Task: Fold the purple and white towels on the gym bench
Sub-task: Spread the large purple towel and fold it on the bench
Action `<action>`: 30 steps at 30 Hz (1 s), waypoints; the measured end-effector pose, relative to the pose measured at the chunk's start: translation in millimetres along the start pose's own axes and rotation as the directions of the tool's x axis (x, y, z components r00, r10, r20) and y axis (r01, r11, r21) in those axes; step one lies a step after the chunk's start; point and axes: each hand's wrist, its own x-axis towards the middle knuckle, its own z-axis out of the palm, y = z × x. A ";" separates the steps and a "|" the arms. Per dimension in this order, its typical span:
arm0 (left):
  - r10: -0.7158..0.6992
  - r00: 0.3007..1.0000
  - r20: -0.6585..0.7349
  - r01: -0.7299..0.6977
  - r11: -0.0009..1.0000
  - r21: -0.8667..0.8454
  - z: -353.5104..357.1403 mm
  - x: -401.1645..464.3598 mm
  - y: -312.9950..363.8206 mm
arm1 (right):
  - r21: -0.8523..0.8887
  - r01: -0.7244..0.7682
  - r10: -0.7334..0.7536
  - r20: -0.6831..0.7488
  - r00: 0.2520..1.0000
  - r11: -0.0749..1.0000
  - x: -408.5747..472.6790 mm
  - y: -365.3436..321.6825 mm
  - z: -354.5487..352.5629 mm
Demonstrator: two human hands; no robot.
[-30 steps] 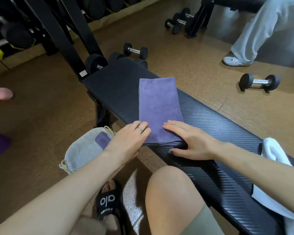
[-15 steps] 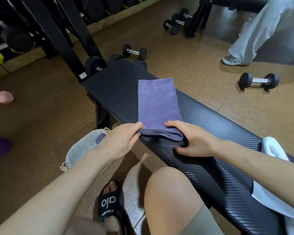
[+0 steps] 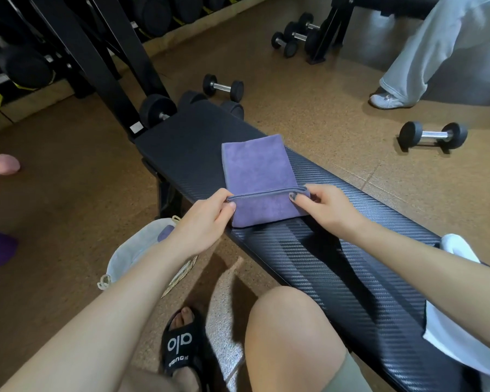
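A purple towel (image 3: 256,168) lies folded in a strip across the black gym bench (image 3: 337,250). Its near end is lifted and turned over toward the far end. My left hand (image 3: 207,219) pinches the left corner of that raised edge. My right hand (image 3: 327,206) pinches the right corner. A white towel (image 3: 447,329) lies bunched on the bench at the right, partly hidden under my right forearm.
A pale drawstring bag (image 3: 133,250) lies on the floor left of the bench. Dumbbells (image 3: 433,134) are scattered on the cork floor, and a black rack (image 3: 108,60) stands at the bench's far end. Another person's legs (image 3: 425,43) are at top right. My knee (image 3: 289,329) and sandalled foot (image 3: 181,343) are below.
Both hands went from resting flat on the towel's near end to pinching its corners. They have lifted that edge and carried it over toward the far end.
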 end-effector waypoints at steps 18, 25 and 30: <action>-0.318 0.930 -0.184 0.326 0.945 0.010 17.8 42.7 4.9 | -0.345 -0.157 0.101 -0.176 0.979 0.925 21.8 -7.1 27.6; -0.293 0.936 -0.198 0.321 0.938 0.129 21.7 41.2 1.6 | -0.414 0.012 -0.109 -0.212 0.971 0.910 12.8 -4.3 31.3; -0.219 0.951 -0.217 0.284 0.897 0.339 23.1 38.7 13.3 | -0.429 0.072 -0.158 -0.168 0.973 0.900 12.3 -3.4 26.6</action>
